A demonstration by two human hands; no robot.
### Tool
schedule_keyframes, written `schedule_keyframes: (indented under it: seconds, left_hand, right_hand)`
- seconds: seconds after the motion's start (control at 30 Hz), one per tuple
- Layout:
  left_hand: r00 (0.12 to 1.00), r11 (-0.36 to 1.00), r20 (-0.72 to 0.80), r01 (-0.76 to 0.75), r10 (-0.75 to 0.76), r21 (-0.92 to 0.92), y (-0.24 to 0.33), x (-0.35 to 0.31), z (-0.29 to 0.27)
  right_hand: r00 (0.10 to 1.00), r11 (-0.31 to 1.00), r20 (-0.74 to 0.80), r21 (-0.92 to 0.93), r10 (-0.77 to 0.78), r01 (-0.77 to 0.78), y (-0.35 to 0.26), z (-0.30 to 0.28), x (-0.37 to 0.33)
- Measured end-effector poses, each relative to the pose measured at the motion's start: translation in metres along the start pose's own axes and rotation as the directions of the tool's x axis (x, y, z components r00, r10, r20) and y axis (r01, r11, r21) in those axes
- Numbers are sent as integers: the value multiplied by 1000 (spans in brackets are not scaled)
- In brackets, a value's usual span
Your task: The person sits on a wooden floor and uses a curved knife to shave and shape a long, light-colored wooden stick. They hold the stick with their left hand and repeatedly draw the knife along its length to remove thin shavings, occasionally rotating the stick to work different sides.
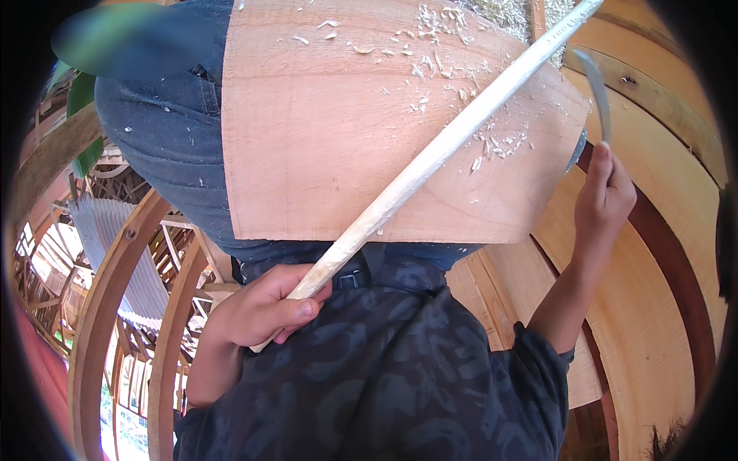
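My left hand is closed around the lower end of a long pale wooden stick, peeled and roughly round. The stick slants up to the right across a broad reddish wooden board lying over my lap, and its far end reaches past the board's far edge. Away to the right, beyond the board's right edge, my right hand is closed with the thumb up. From it rises a knife with a narrow curved blade, apart from the stick; its handle is hidden in my fingers.
Loose wood shavings are scattered on the board, with a thicker heap of shavings beyond it. Curved planks line the right side. Wooden ribs stand on the left, with a corrugated sheet behind them.
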State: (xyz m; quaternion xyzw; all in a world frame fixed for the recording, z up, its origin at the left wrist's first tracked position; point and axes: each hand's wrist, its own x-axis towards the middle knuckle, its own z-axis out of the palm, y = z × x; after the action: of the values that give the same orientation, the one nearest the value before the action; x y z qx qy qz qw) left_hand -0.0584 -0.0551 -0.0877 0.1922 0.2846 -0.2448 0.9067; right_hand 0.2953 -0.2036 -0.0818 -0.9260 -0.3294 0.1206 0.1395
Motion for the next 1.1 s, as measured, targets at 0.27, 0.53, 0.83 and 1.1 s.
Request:
schedule_keyframes:
  seconds: [0.27,0.53,0.83,1.1]
  left_hand:
    - [999,993,43,-22,27,-116,1,7,0]
    - [992,982,124,-8,32,-187,-3,12,-7]
    - [993,983,118,-8,29,-182,-13,1,-15]
    - [998,990,56,-24,32,-139,-8,2,-7]
  right_hand:
    - [931,954,207,65,-300,292,-44,25,-31]
    - [903,909,132,-35,-408,415,-35,31,-15]
    - [991,994,-119,93,64,-53,20,-10,16]
    - [933,952,195,30,-304,304,-46,27,-33]
